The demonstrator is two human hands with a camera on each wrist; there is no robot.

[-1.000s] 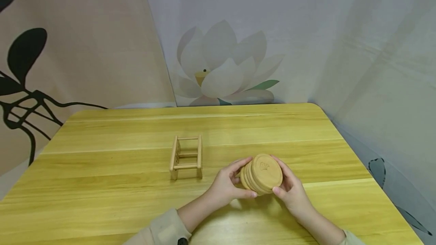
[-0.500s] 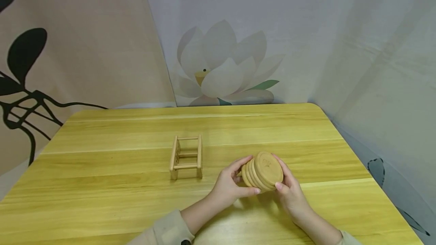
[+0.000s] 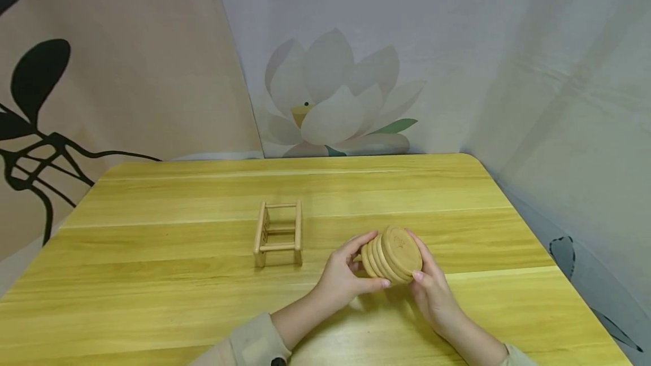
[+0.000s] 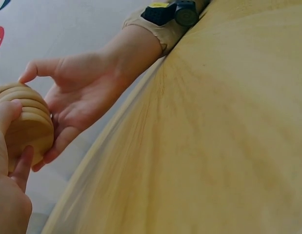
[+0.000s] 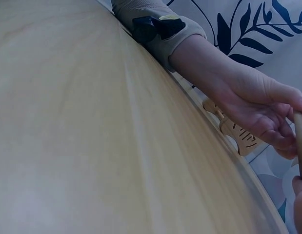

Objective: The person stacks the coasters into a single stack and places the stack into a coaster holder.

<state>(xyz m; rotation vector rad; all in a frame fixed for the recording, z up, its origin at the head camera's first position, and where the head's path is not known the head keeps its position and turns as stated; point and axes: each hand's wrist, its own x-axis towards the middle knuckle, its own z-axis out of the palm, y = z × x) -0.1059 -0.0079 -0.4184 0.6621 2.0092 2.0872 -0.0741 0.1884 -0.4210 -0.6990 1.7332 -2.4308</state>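
Note:
Both hands hold a stack of round wooden coasters above the table, right of centre in the head view. The stack is tilted, and the disc facing up bears a faint engraved mark. My left hand grips the stack's left side, thumb along its lower edge. On the other side my right hand pinches the stack with the thumb at the front and fingers behind. The left wrist view shows the coasters between both hands. In the right wrist view only a coaster edge shows at the right border.
A small wooden rack with rods and slatted ends stands left of the hands. It also appears behind the arm in the right wrist view as a carved end panel. The wooden table meets a printed cloth backdrop at its far edge.
The stack has tipped so that its top disc turns more to the right and its side shows more. Both hands have shifted slightly with it; the rack has stayed put.

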